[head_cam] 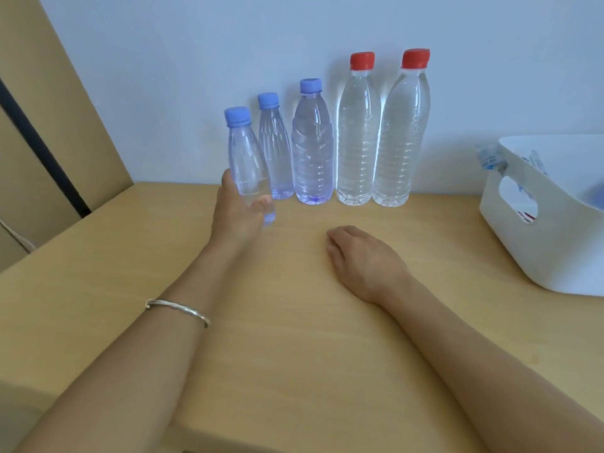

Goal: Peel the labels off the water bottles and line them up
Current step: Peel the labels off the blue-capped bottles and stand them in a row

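My left hand (237, 214) grips a small clear bottle with a blue cap (246, 158) near its base, holding it tilted just left of the row. Against the wall stand a second small blue-capped bottle (276, 148), a medium blue-capped bottle (313, 152), and two tall red-capped bottles (358, 138) (400, 135). None of them shows a label. My right hand (362, 259) rests on the wooden table (294, 338), fingers curled under, holding nothing.
A white plastic basket with a handle cut-out (549, 230) sits at the right edge of the table, with peeled label scraps (490, 158) at its rim. A beige panel (49, 125) stands at the left. I wear a silver bracelet (178, 310) on my left wrist.
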